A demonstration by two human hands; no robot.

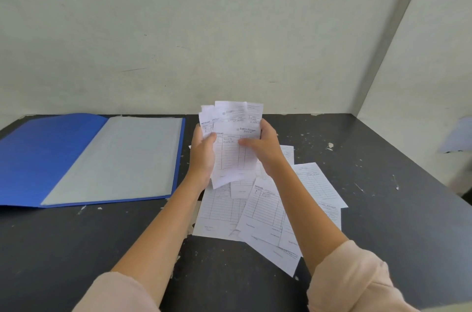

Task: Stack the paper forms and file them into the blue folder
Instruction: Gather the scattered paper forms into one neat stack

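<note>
Head view: the fingers point(210, 136) of the left hand point(203, 152) are curled round the left edge of a bundle of held forms point(231, 158), thumb on the printed face. The right hand point(264, 149) grips the right edge in the same manner, its thumb pressed on the front sheet. The bundle is lifted off the bench point(383, 184), nearly upright, with its long axis running from the palms up toward the wall point(229, 31). The headers are at the top and the print faces the person. The top edges are uneven and fanned, so at least 3 sheets show there.

Below and just behind the hands, loose forms point(260, 212) lie flat on the dark bench in an overlapping scatter, each skewed at a different angle. Most have their long sides running roughly away from the person.

To the left, apart from the papers, the blue folder point(51, 156) lies open and flat. Its spine points away and slightly right, with the blue cover on the left and a grey inner leaf on the right. Pale sleeves point(357, 278) cover both arms near the bottom edge.
</note>
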